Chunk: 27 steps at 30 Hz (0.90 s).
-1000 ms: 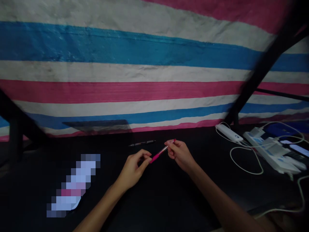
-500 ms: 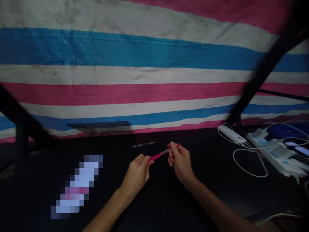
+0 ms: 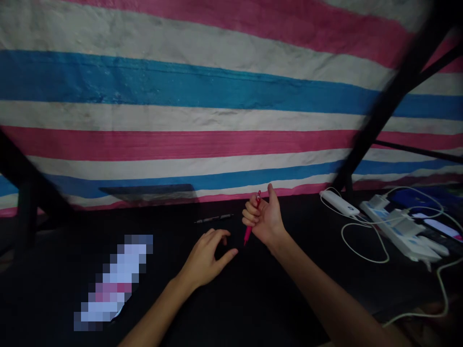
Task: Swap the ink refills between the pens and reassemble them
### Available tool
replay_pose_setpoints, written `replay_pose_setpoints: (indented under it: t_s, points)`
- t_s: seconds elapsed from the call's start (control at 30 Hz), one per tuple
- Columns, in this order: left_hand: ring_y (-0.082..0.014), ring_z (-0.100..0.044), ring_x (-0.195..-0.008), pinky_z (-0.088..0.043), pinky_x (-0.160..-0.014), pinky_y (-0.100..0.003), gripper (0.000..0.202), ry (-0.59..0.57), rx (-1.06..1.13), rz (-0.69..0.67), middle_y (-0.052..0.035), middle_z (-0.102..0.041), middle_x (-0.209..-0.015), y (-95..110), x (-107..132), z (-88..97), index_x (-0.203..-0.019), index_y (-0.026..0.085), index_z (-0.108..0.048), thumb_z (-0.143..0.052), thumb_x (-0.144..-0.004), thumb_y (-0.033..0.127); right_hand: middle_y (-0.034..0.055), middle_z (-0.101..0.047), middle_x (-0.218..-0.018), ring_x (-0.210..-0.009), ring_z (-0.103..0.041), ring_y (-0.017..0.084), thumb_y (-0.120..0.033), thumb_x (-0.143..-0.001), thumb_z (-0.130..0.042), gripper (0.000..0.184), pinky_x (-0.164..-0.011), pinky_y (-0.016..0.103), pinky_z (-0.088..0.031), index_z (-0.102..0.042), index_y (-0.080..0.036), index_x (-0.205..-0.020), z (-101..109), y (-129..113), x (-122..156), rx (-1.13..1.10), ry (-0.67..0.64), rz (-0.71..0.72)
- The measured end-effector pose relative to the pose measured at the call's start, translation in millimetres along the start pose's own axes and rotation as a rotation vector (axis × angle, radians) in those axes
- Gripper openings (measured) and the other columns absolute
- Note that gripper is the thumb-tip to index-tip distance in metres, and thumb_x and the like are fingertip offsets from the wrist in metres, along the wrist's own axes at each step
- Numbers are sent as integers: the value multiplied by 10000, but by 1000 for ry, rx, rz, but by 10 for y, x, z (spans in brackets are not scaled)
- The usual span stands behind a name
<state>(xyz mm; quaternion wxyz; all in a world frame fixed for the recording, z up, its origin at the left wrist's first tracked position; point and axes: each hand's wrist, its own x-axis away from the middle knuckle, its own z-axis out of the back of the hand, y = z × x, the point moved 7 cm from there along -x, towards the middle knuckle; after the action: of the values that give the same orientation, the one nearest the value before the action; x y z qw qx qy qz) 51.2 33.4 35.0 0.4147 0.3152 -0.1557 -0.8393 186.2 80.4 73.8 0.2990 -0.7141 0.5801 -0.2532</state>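
My right hand (image 3: 263, 217) has its fingers curled round a pink pen (image 3: 248, 234), with the thumb stretched upward away from it. The pen stands steeply tilted, its tip down and its clicker end above my fingers; the middle of its barrel is hidden. My left hand (image 3: 207, 255) is just left of the pen tip, apart from it. Its thumb and fingers are spread with nothing between them. Beyond my left hand, a dark grey pen (image 3: 214, 219) lies on the black table (image 3: 231, 308).
A blurred-out bright rectangle (image 3: 114, 279) lies at left. On the right are a white power bank (image 3: 339, 202), a white power strip (image 3: 398, 231) with plugs, looping white cables (image 3: 365, 260) and a phone (image 3: 441, 226). Behind hangs a striped sheet (image 3: 202, 144) between black frame bars.
My left hand has let go of the pink pen and opened. My right hand has turned palm up, fingers wrapped round the pen, which swung from slanted to nearly upright.
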Motion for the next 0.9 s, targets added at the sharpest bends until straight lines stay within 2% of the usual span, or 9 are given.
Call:
replay_pose_setpoints:
  t_s: [0.1,0.17,0.23,0.33,0.47,0.63,0.77,0.9]
  points:
    - [-192,-551,-795,-444,-761,-348,275,8,-12,9,-31,-578,-824,-94,-12,6,-1020,205,-561,-504,-856,417,-86,-161,-386,-347,-94,82,-602,-832,-338,498,-332,218,-120,-272,-218,-521,32,-15,-68,11,49,-42]
    - [-188,-553,-776,-441,-749,-340,259,19,-15,10,-24,-580,-794,-119,-19,9,-989,204,-573,-494,-861,416,-86,-135,-371,-343,-61,84,-494,-846,-333,445,-332,221,-78,-232,-219,-511,44,0,-82,2,89,-61]
    - [-185,-557,-761,-439,-729,-328,252,24,-16,13,-22,-584,-776,-122,-24,13,-965,203,-581,-487,-865,415,-86,-131,-366,-343,-49,83,-454,-840,-335,421,-335,222,-57,-223,-219,-508,28,8,-77,-13,97,-74]
    - [-182,-559,-735,-435,-702,-315,239,21,-23,20,-20,-591,-752,-109,-28,21,-935,205,-590,-481,-869,407,-89,-143,-370,-347,-47,79,-506,-827,-352,437,-338,217,-54,-245,-221,-512,-15,-3,-58,-30,73,-90]
    - [-179,-558,-713,-426,-706,-317,223,23,-27,14,-17,-599,-737,-95,-29,30,-916,210,-598,-477,-871,392,-87,-132,-371,-341,-42,79,-439,-845,-338,410,-341,219,-41,-229,-221,-516,-15,-48,-33,-27,91,-76]
    - [-182,-569,-703,-423,-710,-317,225,17,-47,29,-14,-607,-712,-112,-31,22,-898,211,-601,-481,-868,399,-95,-136,-380,-343,-56,72,-552,-831,-365,464,-334,216,-56,-238,-224,-529,-1,-77,-6,-8,105,-70]
    - [-180,-581,-693,-428,-706,-316,232,22,-53,29,-8,-609,-700,-115,-32,32,-893,211,-596,-472,-873,406,-92,-133,-370,-341,-50,75,-463,-853,-358,431,-337,217,-39,-238,-219,-519,31,-84,-7,-7,122,-73]
    - [-179,-577,-699,-438,-707,-323,237,34,-58,22,-14,-607,-719,-142,-32,50,-908,211,-594,-466,-875,407,-94,-138,-372,-336,-65,69,-546,-837,-370,474,-333,212,-48,-257,-216,-517,59,-50,-21,-1,129,-101]
